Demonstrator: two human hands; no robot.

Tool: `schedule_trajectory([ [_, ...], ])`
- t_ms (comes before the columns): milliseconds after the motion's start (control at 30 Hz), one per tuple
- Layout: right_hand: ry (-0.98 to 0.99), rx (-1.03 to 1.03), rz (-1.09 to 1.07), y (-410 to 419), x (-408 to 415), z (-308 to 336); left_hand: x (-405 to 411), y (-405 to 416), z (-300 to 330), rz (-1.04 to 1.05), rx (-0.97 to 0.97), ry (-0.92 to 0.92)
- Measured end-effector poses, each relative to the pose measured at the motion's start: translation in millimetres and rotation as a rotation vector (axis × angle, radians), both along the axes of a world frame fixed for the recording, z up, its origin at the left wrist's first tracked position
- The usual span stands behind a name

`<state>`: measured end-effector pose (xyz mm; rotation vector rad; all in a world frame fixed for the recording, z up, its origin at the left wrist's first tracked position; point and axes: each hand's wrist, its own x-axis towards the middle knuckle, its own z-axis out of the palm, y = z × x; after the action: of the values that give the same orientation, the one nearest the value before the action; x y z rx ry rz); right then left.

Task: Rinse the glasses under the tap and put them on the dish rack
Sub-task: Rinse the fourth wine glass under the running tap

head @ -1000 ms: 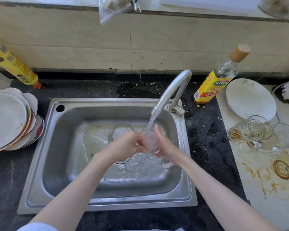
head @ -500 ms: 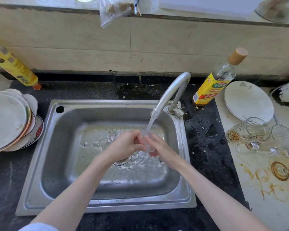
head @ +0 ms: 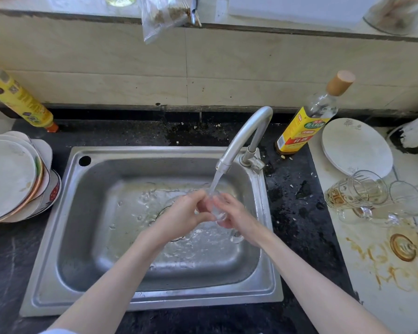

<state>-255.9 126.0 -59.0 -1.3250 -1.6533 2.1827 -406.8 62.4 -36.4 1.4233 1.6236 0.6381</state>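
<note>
A small clear glass (head: 216,208) is held over the steel sink (head: 87,237), right under the stream running from the tap (head: 245,135). My left hand (head: 184,216) grips it from the left and my right hand (head: 235,216) grips it from the right, fingers curled round it. Most of the glass is hidden between my fingers. Several other glasses (head: 362,192) lie on their sides on the stained white surface to the right of the sink.
A stack of plates (head: 10,179) sits left of the sink, a yellow bottle (head: 17,97) behind it. A yellow-labelled bottle (head: 307,121) and a white plate (head: 355,147) stand right of the tap. A plastic bag (head: 164,15) hangs from the ledge above.
Both hands, with the glass, have shifted slightly up and toward the spout, and the glass has turned between the fingers. Water keeps running.
</note>
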Motion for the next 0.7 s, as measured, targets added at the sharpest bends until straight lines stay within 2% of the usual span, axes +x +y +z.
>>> schedule_trajectory([
  [133,-0.021,-0.004,0.062,2.5,1.8,5.4,-6.4,-1.4,8.0,-0.26,-0.052,-0.06],
  [233,-0.038,0.017,0.057,-2.7,-0.7,4.7,-10.8,3.0,8.7,-0.158,-0.069,-0.001],
  [367,-0.092,0.074,0.011,-8.3,-2.5,5.0,-5.5,3.2,2.7,0.016,0.019,0.067],
  [433,-0.098,0.067,-0.006,-8.3,-2.5,4.9,-3.9,1.6,2.2,-0.033,0.0,0.033],
  [533,-0.095,-0.008,-0.025,-6.7,-4.3,3.9,-4.1,1.2,3.8,-0.248,-0.116,-0.007],
  [567,-0.087,-0.024,-0.017,-6.8,-4.6,3.2,-4.5,1.5,4.6,-0.26,-0.131,-0.013],
  [700,0.0,0.02,-0.021,-14.7,-10.4,-0.9,-1.4,6.6,5.3,-0.009,-0.032,0.085],
])
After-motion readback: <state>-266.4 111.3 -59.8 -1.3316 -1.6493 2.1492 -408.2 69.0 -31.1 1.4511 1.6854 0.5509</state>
